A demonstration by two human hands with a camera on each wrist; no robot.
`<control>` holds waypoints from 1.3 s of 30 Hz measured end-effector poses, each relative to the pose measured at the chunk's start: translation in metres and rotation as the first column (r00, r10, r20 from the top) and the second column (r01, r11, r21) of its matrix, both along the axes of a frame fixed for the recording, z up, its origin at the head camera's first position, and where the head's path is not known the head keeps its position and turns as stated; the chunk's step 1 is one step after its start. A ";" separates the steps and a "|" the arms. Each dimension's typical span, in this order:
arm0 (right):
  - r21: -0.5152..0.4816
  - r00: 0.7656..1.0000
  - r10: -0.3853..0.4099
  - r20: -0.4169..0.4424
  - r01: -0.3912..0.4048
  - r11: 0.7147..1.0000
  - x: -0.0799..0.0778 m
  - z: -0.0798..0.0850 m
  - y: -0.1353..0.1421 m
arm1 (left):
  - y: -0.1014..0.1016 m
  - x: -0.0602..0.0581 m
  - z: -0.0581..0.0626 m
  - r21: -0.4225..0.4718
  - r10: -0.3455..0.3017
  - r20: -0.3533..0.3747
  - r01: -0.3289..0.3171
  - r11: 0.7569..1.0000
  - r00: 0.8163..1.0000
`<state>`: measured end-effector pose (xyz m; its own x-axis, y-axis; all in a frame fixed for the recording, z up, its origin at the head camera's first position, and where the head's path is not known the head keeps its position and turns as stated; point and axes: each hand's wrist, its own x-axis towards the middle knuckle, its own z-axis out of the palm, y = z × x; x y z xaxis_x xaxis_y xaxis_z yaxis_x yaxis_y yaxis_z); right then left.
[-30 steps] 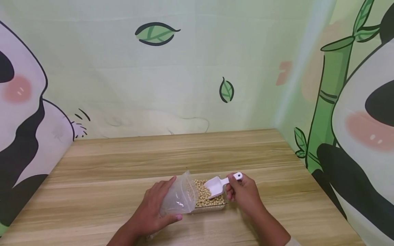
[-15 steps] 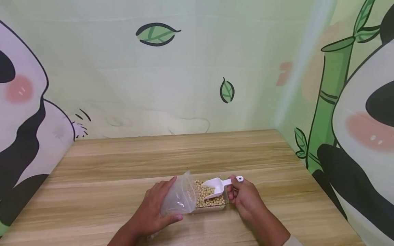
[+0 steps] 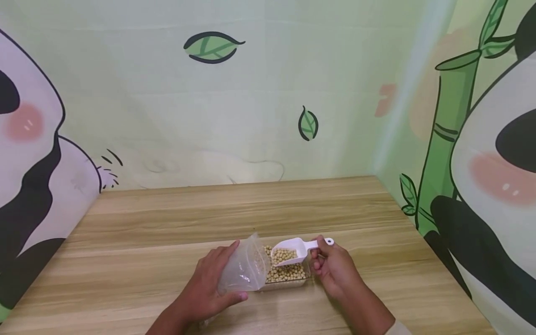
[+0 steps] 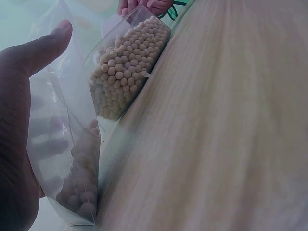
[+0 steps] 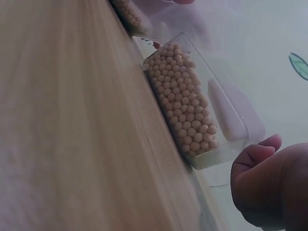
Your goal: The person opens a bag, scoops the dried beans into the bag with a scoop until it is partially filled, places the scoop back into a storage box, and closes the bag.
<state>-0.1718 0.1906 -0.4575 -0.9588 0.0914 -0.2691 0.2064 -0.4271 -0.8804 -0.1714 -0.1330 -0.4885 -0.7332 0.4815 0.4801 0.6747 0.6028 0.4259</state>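
Note:
Pale round beans, looking like soybeans (image 3: 289, 274), fill much of a clear rectangular box (image 3: 284, 284) on the table. My right hand (image 3: 337, 270) pinches the handle of a white scoop (image 3: 298, 250), which carries a load of beans just over the box. Left of the box, my left hand (image 3: 203, 284) holds a clear plastic bag (image 3: 240, 270), thumb on the near side and fingers on the far side. The bag's mouth faces the box and hides its left end. In the left wrist view, more beans (image 4: 82, 192) lie low inside the bag (image 4: 60, 115).
The wood-grain table (image 3: 167, 214) stretches behind and to both sides of the hands. A printed backdrop (image 3: 268, 93) with pandas, leaves and bamboo stands along the table's back and right side.
The scoop has dug into the beans and come up level, now loaded. My right hand shifted slightly right. My left hand and the bag stay in place.

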 end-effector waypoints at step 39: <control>0.214 0.829 0.243 -0.504 -0.152 0.965 0.021 0.011 -0.008 | 0.000 0.000 -0.001 -0.006 -0.008 -0.003 0.008 1.000 1.000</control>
